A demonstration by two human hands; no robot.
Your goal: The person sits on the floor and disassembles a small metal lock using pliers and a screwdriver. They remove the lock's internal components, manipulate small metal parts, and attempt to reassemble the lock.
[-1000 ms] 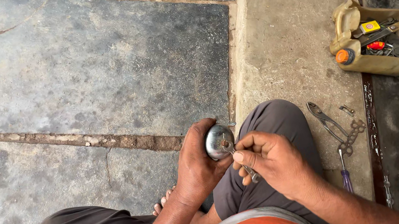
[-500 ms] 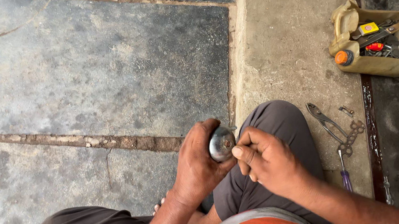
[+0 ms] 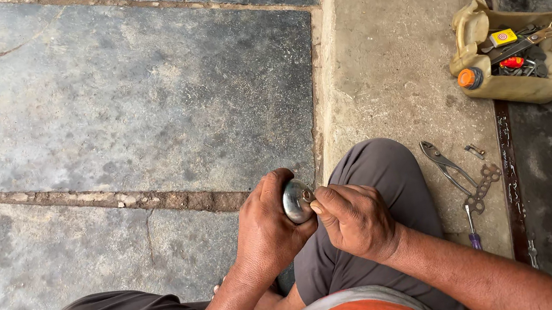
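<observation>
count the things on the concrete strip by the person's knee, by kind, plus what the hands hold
Round metal part, held by left hand and touched by right hand: 1
Pliers: 1
Flat multi-hole wrench: 1
Purple-handled screwdriver: 1
Cut-open jerrycan of tools: 1
Total: 5

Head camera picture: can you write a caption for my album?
Left hand grips a shiny round metal piece while right hand pinches at it, pliers lying nearby.

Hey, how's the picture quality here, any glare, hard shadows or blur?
Head view: soft, even daylight with no hard shadows; a small bright glint on the round metal part held by the left hand; right hand and pliers are sharp; slight wide-angle stretch toward the edges.
</observation>
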